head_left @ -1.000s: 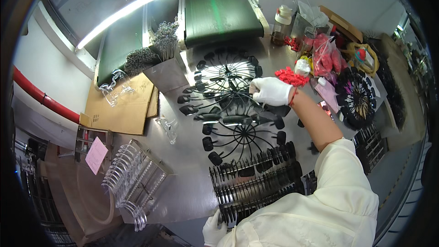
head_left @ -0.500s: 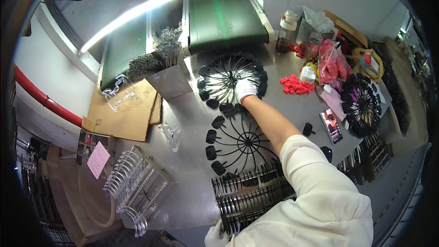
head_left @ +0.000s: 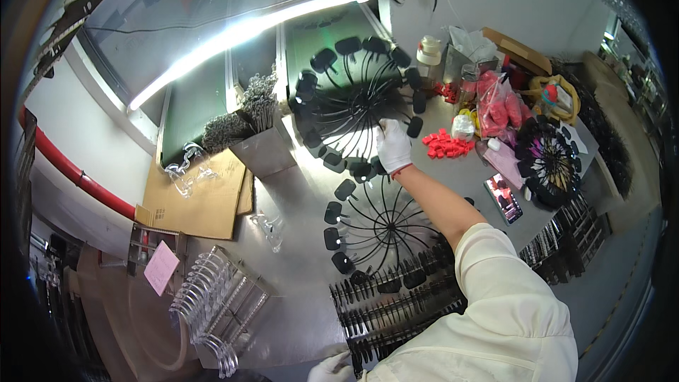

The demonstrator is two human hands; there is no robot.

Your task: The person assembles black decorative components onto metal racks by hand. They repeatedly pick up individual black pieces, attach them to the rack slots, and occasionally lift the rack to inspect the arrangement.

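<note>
In its white glove, my right hand (head_left: 393,147) is closed on a black spoked wheel (head_left: 363,107), near the hub. Curved thin arms fan out from that hub, each ending in a dark rounded paddle; the wheel hangs raised above the table, and my fingertips are partly hidden. A second such wheel (head_left: 391,227) lies nearer me, under my right forearm. Closest to my body stands a rack of dark, closely spaced strips (head_left: 385,304). My left hand (head_left: 331,369), also gloved, is at the lower edge beside this rack, its fingers mostly out of sight.
Clear curved pieces fill a metal frame (head_left: 219,297) at left. Cardboard (head_left: 191,198) and a metal bin of wire hooks (head_left: 264,153) lie beyond. Red small parts (head_left: 447,144), a phone (head_left: 503,198) and another black wheel (head_left: 548,163) sit at right. A green conveyor (head_left: 322,35) stands behind.
The far black wheel has come up off the table in my right hand and tilted. My left hand stays low by the rack. The whole view has shifted slightly.
</note>
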